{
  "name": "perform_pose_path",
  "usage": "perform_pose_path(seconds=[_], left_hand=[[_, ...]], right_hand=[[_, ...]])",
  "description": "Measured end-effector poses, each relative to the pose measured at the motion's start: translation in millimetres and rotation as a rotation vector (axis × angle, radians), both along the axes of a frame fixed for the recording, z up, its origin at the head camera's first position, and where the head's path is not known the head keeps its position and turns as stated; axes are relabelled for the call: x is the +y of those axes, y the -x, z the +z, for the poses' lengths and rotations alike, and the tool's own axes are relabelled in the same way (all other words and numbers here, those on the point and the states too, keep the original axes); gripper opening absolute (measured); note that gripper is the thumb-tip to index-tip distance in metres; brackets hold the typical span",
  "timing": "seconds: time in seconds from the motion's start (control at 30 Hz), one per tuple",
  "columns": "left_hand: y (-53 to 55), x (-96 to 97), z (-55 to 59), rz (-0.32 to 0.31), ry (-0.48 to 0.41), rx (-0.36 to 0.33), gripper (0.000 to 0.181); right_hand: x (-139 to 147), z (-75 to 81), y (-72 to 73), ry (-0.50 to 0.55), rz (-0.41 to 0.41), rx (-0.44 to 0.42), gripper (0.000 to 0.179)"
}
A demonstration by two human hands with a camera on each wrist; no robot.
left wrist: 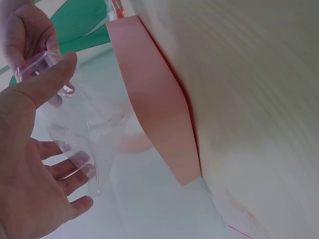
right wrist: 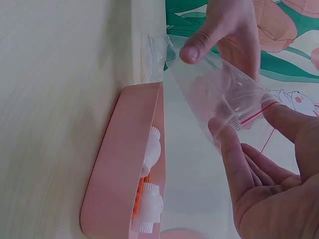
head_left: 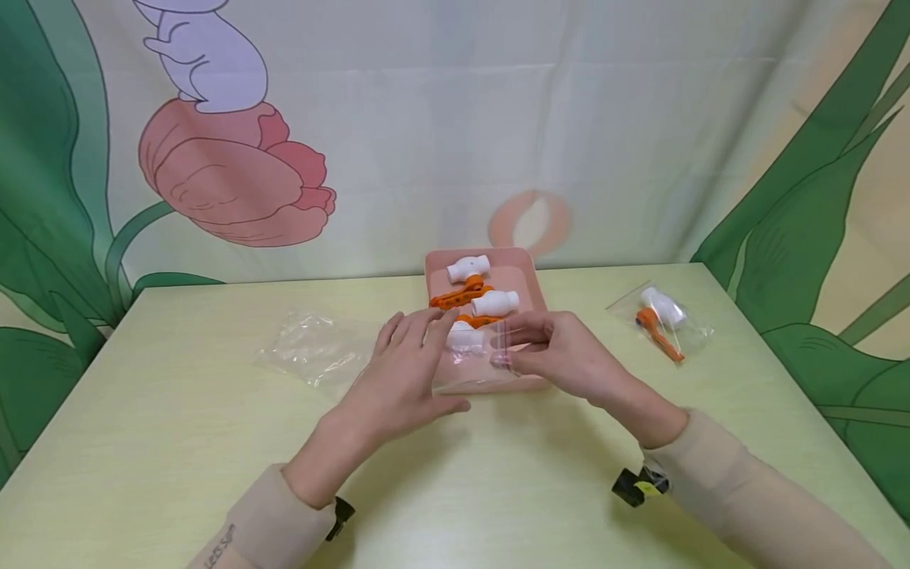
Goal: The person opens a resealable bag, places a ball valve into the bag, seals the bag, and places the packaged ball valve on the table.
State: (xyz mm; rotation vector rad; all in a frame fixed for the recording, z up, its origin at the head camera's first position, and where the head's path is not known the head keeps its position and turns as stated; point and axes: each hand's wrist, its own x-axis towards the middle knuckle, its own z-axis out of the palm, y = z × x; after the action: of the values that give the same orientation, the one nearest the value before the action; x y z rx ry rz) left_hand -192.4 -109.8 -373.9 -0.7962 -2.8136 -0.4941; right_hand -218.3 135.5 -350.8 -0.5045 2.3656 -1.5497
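Note:
My right hand [head_left: 569, 356] pinches a clear zip bag [right wrist: 199, 89] by its red-striped zip edge, thumb on one side and fingers on the other. The bag looks flat, with nothing inside. My left hand [head_left: 398, 383] is spread around the other end of the bag, its fingers loosely extended and seen through the film in the left wrist view. Both hands hover over the near part of a pink tray [head_left: 434, 265]. In the tray lie white ball valves [head_left: 495, 303] with orange handles [head_left: 455, 298]; the nearest one is partly hidden behind the bag and left hand.
A bagged white valve with an orange handle [head_left: 659, 332] lies on the table to the right. Crumpled clear bags [head_left: 309, 348] lie left of the tray. Behind the light table [head_left: 178, 427] hangs a printed curtain [head_left: 398, 158].

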Motion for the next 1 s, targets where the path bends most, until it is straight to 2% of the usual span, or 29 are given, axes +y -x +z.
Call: perform_pose_path(seconds=[0.13,0.27,0.73,1.0], left_hand=[[0.6,5.0,-0.1,-0.045,-0.014,0.08,0.101],[0.7,8.5,-0.5,-0.058,-0.026,0.111,0.095],[0.1,11.3,-3.6,-0.038,-0.011,0.085,0.075],[0.2,8.3,-4.7,-0.019,-0.053,0.033,0.072]], right_hand=[[-3,3.2,-1.2,-0.007,-0.008,0.011,0.041],[-4,5.0,-2.0,-0.011,-0.019,0.018,0.04],[-5,3.3,-2.6,0.075,0.01,-0.02,0.033],[1,11.4,2.0,0.069,0.004,0.018,0.02]])
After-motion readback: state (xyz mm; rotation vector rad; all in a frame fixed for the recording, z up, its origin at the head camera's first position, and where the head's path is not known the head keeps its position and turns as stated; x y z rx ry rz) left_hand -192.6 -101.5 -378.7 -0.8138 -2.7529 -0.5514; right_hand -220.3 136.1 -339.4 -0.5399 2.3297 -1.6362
